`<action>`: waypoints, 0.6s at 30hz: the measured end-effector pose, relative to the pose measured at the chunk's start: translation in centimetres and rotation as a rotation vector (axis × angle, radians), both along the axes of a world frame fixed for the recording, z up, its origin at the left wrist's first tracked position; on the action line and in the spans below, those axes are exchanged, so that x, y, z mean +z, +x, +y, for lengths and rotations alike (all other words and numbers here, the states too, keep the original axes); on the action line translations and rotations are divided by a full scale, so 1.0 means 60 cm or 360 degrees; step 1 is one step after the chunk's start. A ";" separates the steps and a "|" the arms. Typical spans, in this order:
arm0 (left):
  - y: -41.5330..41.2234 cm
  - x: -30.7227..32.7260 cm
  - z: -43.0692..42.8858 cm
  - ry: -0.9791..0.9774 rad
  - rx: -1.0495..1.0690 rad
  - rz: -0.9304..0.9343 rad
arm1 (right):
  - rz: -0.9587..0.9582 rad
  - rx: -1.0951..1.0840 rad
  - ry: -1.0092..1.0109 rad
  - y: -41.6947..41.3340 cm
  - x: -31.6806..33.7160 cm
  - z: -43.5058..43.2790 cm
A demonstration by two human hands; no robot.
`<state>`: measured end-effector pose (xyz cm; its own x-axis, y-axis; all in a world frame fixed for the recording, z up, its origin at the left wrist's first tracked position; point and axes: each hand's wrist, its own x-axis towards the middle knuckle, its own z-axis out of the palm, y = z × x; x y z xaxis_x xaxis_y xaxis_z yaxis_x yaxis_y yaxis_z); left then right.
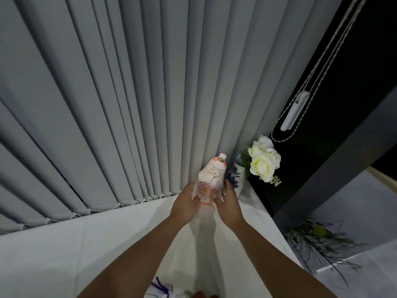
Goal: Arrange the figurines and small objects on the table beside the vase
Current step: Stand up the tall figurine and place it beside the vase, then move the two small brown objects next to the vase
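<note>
The upper part of the view is filled by grey vertical blinds (129, 104), whose weighted lower ends hang just behind the far edge of the table (64, 254), which is covered in white cloth. At the table's far right corner a white vase (237, 175) with blue painted flowers is stood upright, and cream roses (263, 162) are held in it, leaning to the right. A pale figurine (211, 181) with a painted face and pink flower panels is held upright just left of the vase, its base at or just above the cloth; contact cannot be told. It is gripped low on both sides: the left hand (185, 206) is pressed to its left side and the right hand (228, 204) to its right, the fingers of each closed on its lower body. A small white object with purple cord (160, 287) is seen at the near edge of the table.
</note>
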<state>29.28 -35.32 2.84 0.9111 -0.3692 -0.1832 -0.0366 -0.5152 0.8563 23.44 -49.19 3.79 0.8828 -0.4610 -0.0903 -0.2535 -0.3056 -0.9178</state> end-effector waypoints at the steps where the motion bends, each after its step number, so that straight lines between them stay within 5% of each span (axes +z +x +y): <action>1: -0.010 0.000 0.010 0.0032 -0.0017 -0.0006 | 0.0029 0.0007 -0.0033 -0.009 0.002 0.001; 18: -0.237 0.031 0.148 0.0489 -0.0694 -0.0091 | 0.0368 0.0142 -0.0275 -0.256 0.033 0.088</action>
